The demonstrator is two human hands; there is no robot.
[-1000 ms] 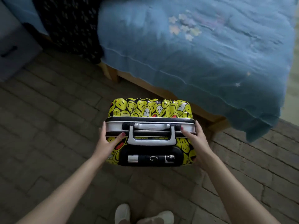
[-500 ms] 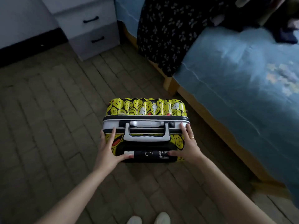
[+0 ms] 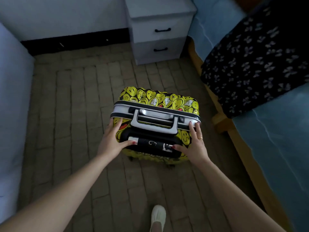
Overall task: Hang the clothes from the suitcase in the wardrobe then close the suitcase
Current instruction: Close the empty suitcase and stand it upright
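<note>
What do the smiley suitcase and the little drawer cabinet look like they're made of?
The suitcase looks like hard glossy plastic: its rippled shell catches highlights, with a silvery, metal-looking frame. The cabinet seems painted or laminated board, matte pale, with dark handles; the exact material can't be told.

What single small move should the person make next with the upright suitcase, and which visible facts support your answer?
Probably tip the suitcase over and lay it flat on the brick floor. It stands upright and shut, the left hand and right hand rest on either side of its top, and bare floor lies to its left. It cannot be opened for the clothes while standing.
</note>
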